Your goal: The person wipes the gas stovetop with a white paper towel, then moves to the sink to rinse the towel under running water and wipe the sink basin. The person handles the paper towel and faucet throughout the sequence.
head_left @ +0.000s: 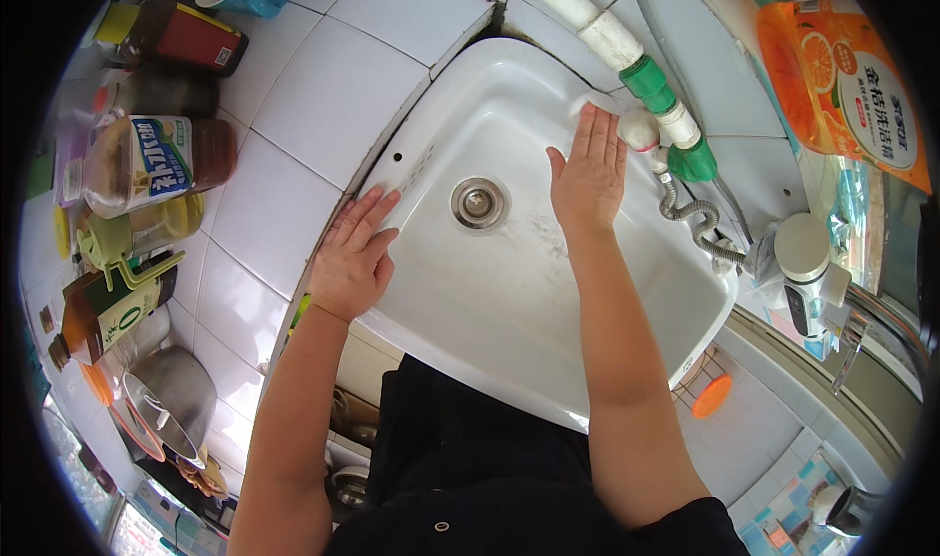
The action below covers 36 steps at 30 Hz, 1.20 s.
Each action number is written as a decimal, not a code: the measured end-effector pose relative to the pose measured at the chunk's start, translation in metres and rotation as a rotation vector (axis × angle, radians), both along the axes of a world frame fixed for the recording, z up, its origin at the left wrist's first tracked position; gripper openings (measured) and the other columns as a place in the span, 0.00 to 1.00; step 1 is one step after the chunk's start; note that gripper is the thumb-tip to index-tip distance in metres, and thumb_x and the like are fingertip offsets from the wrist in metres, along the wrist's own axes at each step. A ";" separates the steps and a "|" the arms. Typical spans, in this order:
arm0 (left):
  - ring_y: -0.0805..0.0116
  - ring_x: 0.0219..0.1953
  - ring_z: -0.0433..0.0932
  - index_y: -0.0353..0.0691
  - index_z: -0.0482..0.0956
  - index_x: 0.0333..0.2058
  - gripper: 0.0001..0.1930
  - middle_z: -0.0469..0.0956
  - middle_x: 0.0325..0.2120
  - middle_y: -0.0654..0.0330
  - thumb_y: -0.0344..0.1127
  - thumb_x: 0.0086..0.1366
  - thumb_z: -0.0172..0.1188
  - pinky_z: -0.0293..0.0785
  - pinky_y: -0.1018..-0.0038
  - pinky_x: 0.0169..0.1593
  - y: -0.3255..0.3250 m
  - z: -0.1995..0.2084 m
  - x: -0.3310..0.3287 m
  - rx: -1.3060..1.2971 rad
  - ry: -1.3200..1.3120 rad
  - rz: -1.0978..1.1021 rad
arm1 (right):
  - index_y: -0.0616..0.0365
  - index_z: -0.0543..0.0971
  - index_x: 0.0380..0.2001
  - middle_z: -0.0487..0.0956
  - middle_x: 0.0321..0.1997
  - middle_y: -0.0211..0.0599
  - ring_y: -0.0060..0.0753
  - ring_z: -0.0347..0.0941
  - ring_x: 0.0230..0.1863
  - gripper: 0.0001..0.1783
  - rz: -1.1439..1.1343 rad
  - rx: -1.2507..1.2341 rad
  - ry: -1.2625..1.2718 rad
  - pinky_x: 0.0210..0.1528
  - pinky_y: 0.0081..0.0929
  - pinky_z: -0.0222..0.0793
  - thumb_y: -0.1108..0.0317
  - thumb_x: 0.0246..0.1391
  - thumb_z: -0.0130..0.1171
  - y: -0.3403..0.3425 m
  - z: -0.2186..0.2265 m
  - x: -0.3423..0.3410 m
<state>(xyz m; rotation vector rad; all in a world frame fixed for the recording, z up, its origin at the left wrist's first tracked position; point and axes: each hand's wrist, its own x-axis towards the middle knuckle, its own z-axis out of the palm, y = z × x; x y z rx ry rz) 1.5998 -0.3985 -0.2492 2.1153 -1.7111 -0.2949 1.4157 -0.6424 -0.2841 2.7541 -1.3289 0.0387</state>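
Observation:
A white ceramic sink (490, 292) lies in front of me, with a round metal drain (480, 205) in its basin. My left hand (354, 248) rests at the sink's left rim, next to the tiled counter, its fingers spread and holding nothing. Over the right side of the basin, my right hand (590, 169) lies flat with fingers stretched toward the far right corner. Something white (592, 102) shows at its fingertips; I cannot tell what it is. Whatever lies under the right palm is hidden.
Beside the right hand run a white and green pipe (648, 81) and a bent metal hose (690, 208). A faucet (808, 272) stands at the right. Bottles, among them a drink bottle (152, 160), and a metal pot (176, 394) line the tiled counter (294, 135). An orange pouch (842, 81) is at the far right.

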 end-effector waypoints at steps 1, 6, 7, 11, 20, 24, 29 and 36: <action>0.65 0.63 0.63 0.40 0.79 0.29 0.09 0.68 0.58 0.67 0.22 0.50 0.55 0.63 0.62 0.65 0.000 0.000 0.001 -0.003 -0.010 0.004 | 0.64 0.45 0.68 0.51 0.71 0.48 0.44 0.46 0.72 0.43 -0.015 0.006 0.020 0.73 0.39 0.38 0.52 0.61 0.49 0.003 0.001 -0.011; 0.64 0.63 0.64 0.39 0.79 0.30 0.09 0.69 0.58 0.66 0.22 0.49 0.55 0.63 0.62 0.64 -0.001 -0.002 0.002 -0.028 -0.004 -0.003 | 0.65 0.43 0.68 0.53 0.70 0.48 0.45 0.48 0.71 0.46 -0.072 -0.059 0.070 0.73 0.39 0.39 0.53 0.58 0.53 0.008 -0.001 -0.040; 0.64 0.63 0.64 0.39 0.79 0.30 0.09 0.69 0.58 0.66 0.22 0.49 0.55 0.63 0.62 0.64 0.000 -0.002 0.003 -0.035 -0.003 -0.006 | 0.65 0.43 0.68 0.53 0.69 0.48 0.45 0.49 0.70 0.46 -0.083 -0.070 0.076 0.73 0.39 0.39 0.53 0.58 0.54 0.009 -0.001 -0.043; 0.59 0.63 0.64 0.38 0.78 0.31 0.11 0.70 0.57 0.62 0.19 0.49 0.54 0.63 0.59 0.63 0.000 -0.001 0.004 -0.043 0.047 -0.009 | 0.65 0.44 0.68 0.52 0.70 0.49 0.47 0.50 0.70 0.46 -0.120 -0.079 0.106 0.71 0.40 0.43 0.57 0.56 0.56 0.009 -0.002 -0.063; 0.59 0.63 0.63 0.38 0.78 0.32 0.11 0.69 0.57 0.61 0.19 0.49 0.54 0.62 0.59 0.64 0.004 0.001 -0.001 -0.054 0.046 -0.019 | 0.57 0.63 0.61 0.69 0.60 0.39 0.42 0.67 0.59 0.30 -0.065 -0.099 -0.109 0.57 0.33 0.67 0.72 0.55 0.54 -0.002 0.008 -0.079; 0.61 0.65 0.59 0.39 0.79 0.35 0.12 0.66 0.60 0.62 0.20 0.51 0.53 0.59 0.59 0.66 0.005 0.003 -0.003 -0.011 -0.030 -0.053 | 0.53 0.70 0.55 0.76 0.53 0.30 0.37 0.75 0.49 0.27 -0.105 -0.041 -0.088 0.46 0.30 0.75 0.79 0.49 0.55 -0.016 0.015 -0.071; 0.71 0.69 0.49 0.43 0.79 0.41 0.11 0.60 0.63 0.71 0.31 0.59 0.53 0.49 0.65 0.70 0.006 -0.004 -0.010 0.091 -0.263 -0.066 | 0.53 0.74 0.52 0.78 0.51 0.31 0.39 0.77 0.44 0.25 -0.005 -0.063 -0.135 0.42 0.33 0.76 0.80 0.48 0.51 -0.019 0.022 -0.078; 0.67 0.42 0.77 0.44 0.79 0.35 0.07 0.80 0.37 0.68 0.35 0.65 0.51 0.56 0.60 0.67 0.003 -0.008 -0.052 0.192 0.238 -0.134 | 0.58 0.78 0.47 0.79 0.50 0.34 0.43 0.78 0.43 0.21 0.090 0.049 -0.459 0.43 0.33 0.76 0.82 0.48 0.52 0.009 0.041 -0.116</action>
